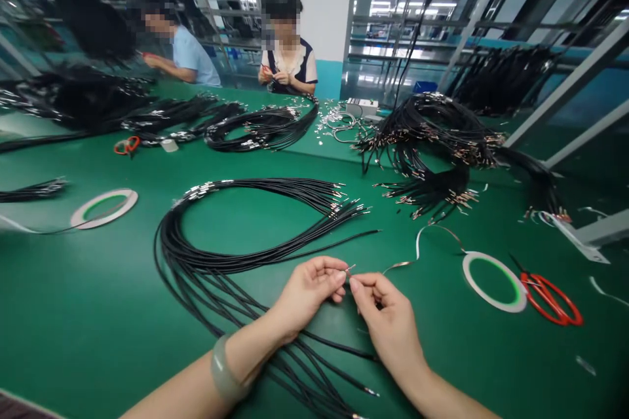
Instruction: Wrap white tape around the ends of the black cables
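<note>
My left hand [314, 285], with a pale green bangle [228, 370] on its wrist, is closed in a pinch on the end of a black cable. The thin bare tip [350, 268] pokes out past its fingertips. Right beside it, my right hand [383, 308] is pinched too, its fingertips almost touching the tip. A narrow strip of copper tape [403, 264] runs from the tape roll [515, 306] to behind my right fingers. A looped bundle of black cables [170, 236] lies beyond my hands, and several loose cables pass beneath my left forearm.
Red-handled scissors [553, 301] lie by the tape roll. Another tape roll [128, 200] and orange scissors [126, 145] are at left. Black cable heaps [432, 121] line the back of the green table [122, 327]. Two people [287, 52] sit across it; metal bars [574, 91] slant at right.
</note>
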### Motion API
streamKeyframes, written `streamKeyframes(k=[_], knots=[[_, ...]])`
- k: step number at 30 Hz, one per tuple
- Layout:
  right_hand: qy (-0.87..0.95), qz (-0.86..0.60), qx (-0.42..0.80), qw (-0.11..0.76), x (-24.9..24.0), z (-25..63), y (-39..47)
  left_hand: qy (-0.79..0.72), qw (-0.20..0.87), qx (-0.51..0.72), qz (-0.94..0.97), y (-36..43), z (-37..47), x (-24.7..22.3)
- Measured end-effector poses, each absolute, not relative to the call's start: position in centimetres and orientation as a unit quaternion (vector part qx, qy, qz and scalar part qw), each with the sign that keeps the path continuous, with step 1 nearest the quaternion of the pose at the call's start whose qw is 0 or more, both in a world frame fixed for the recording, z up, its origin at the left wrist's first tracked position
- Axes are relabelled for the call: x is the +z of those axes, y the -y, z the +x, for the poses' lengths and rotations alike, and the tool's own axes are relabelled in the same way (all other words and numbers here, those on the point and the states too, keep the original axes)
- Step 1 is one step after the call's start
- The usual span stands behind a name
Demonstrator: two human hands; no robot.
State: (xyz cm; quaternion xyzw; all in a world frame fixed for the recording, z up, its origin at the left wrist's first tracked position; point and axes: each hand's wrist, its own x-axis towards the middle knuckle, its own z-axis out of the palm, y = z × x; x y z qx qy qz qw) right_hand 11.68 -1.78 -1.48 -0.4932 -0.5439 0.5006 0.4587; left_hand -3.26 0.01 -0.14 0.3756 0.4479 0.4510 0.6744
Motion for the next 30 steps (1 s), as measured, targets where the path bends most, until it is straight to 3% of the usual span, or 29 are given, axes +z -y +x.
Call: streamKeyframes(k=[13, 30], knots=[[0.544, -0.506, 0.488, 0.458, -1.34, 11.77, 1.56, -0.495, 0.633, 0.434, 0.407, 0.26, -2.83, -0.39], [0.546, -0.490, 0.497, 0.463, -1.24, 11.82, 1.45, -0.489, 0.672, 0.434, 0.348, 0.16, -2.86, 0.10]])
